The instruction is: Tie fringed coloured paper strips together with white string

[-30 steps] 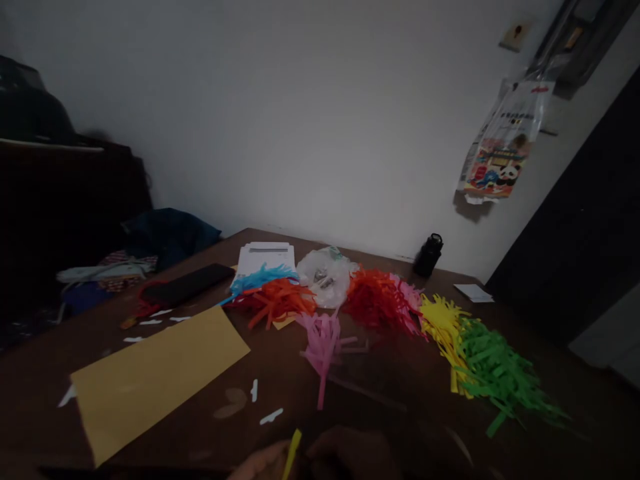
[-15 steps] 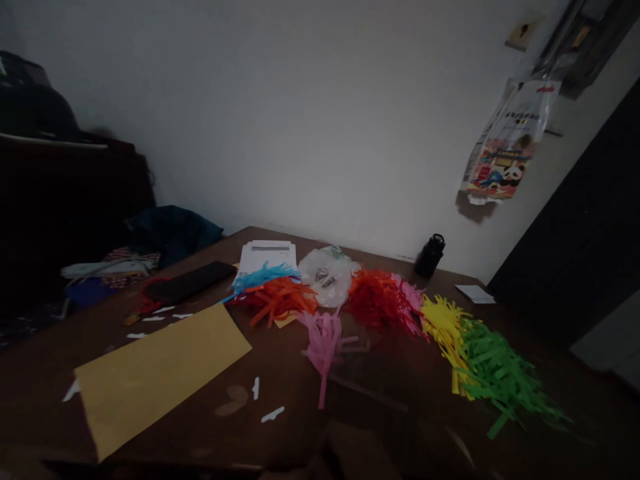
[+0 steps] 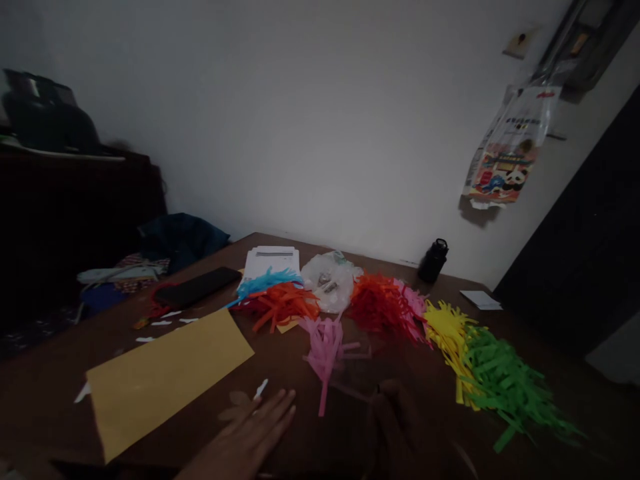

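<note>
My left hand (image 3: pixel 257 430) lies flat on the brown table, its fingers stretched out towards a small white paper scrap (image 3: pixel 261 388). My right hand (image 3: pixel 394 417) is in deep shadow, with its fingers bent inward. What it holds, if anything, I cannot make out. Between and just beyond the hands lies a pink fringed paper tassel (image 3: pixel 325 347), its stem pointing towards me. Left of my left hand is a yellow paper sheet (image 3: pixel 173 380). On the right are a yellow fringed tassel (image 3: pixel 447 323) and a green one (image 3: pixel 510 380).
Behind stand blue fringe (image 3: pixel 270 280), orange fringe (image 3: pixel 283 303), red fringe (image 3: pixel 377 303), white papers (image 3: pixel 273 260) and a clear plastic bag (image 3: pixel 330 277). A black phone-like slab (image 3: pixel 203 287) lies left. A black bottle-shaped object (image 3: pixel 433 260) and white card (image 3: pixel 481 300) are at the back right.
Both hands have come up into view from the lower edge, the left one now flat on the table. The camera view has shifted slightly; the tassels and sheet keep their places.
</note>
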A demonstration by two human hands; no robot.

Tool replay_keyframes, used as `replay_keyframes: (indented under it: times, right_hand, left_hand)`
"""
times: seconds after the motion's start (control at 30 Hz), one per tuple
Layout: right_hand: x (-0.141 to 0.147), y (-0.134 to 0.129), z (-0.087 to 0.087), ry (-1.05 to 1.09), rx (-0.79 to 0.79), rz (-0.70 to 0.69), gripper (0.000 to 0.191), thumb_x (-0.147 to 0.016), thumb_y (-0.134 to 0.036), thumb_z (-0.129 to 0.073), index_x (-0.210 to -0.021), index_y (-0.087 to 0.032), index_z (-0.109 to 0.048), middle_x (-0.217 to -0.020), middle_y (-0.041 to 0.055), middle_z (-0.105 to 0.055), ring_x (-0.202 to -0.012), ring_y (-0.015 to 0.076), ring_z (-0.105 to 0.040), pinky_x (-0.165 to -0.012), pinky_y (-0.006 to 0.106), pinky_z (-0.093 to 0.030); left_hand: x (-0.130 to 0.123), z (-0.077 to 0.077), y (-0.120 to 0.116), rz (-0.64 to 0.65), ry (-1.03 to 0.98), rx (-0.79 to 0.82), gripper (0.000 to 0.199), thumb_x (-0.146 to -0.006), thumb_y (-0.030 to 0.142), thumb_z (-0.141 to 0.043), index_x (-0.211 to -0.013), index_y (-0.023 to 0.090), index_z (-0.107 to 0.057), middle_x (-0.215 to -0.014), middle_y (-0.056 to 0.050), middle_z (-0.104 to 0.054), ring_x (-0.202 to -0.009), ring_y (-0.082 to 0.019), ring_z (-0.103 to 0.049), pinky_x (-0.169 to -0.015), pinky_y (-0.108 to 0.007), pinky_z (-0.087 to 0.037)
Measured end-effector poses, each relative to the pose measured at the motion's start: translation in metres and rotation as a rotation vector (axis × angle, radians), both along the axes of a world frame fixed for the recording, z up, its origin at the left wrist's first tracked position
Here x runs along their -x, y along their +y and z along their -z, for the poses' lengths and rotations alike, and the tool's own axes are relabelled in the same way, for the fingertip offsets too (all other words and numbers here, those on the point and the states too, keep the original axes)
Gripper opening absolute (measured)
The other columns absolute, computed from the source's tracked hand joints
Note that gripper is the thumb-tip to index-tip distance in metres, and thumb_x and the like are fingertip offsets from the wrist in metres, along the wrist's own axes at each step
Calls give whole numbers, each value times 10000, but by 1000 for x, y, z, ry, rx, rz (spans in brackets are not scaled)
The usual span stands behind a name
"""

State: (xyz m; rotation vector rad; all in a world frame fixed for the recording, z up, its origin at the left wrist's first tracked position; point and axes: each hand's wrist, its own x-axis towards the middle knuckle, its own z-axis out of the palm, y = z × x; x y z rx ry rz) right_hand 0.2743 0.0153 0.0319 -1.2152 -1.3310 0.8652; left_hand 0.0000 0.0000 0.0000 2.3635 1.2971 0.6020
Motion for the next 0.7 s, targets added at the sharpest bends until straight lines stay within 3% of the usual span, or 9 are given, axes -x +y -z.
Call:
replay_keyframes:
  times: [0.1,0.17,0.23,0.33,0.43,0.5,0.57,0.7]
  right_hand:
    - [-3,-1,1,77,75,42,479,-821,-692,-565,-875,-220,-629,-614,-11,-555,-531,153,-529,-478,233,-447]
    - [-4,-1,1,89,75,46,514,-805,-718,-561,-870,-213,-629,-658,-1,-570,-577,157,-541,-528,239,-462]
    - [-4,0,0,73,44,56,527,-799,-732,-556,-833,-211,-628,-686,5,-582,-630,162,-554,-580,239,-467]
    - [-3,1,-2,32,-9,59,500,-811,-702,-567,-810,-206,-628,-687,-2,-582,-655,158,-549,-595,227,-449]
    - [-2,1,-1,45,-7,-31,487,-837,-675,-550,-813,-192,-610,-667,-10,-567,-613,143,-526,-544,212,-418]
    - [-2,0,0,34,-16,-82,495,-859,-671,-518,-810,-187,-605,-665,-5,-572,-614,145,-537,-548,213,-417]
    - [-3,-2,1,-13,-35,-70,498,-873,-668,-495,-828,-189,-622,-693,9,-598,-635,156,-559,-565,220,-428]
    - [-7,-2,3,-112,-57,-52,498,-898,-655,-457,-849,-194,-639,-674,3,-602,-579,142,-530,-531,219,-397]
  left_hand:
    - [31,1,17,-121,185,-133,721,-827,536,-632,-1451,329,-336,-1510,-56,-360,-1349,-341,-440,-1074,-399,-438]
    - [44,-6,31,-226,302,-176,678,-830,594,-586,-1395,236,-479,-1481,-126,-410,-1328,-393,-455,-1069,-489,-431]
    - [45,-15,42,-274,335,-223,588,-864,572,-547,-1337,223,-568,-1469,-141,-450,-1333,-406,-452,-1086,-553,-384]
    - [20,-21,56,-120,263,-306,427,-935,347,-508,-1361,337,-533,-1479,-59,-484,-1362,-328,-447,-1132,-517,-317]
    - [-23,-14,71,115,210,-300,522,-890,139,-540,-1332,417,-540,-1487,-15,-480,-1386,-309,-413,-1156,-525,-243]
    - [-50,-11,85,157,168,-252,521,-850,61,-550,-1260,375,-618,-1491,-38,-482,-1392,-327,-398,-1154,-565,-207]
    - [-69,-13,97,156,122,-230,385,-849,62,-546,-1117,287,-708,-1415,-76,-576,-1350,-318,-452,-1154,-549,-214]
    - [-78,-29,102,131,29,-242,190,-892,178,-537,-840,221,-715,-1026,-71,-742,-1115,-261,-603,-1104,-443,-306]
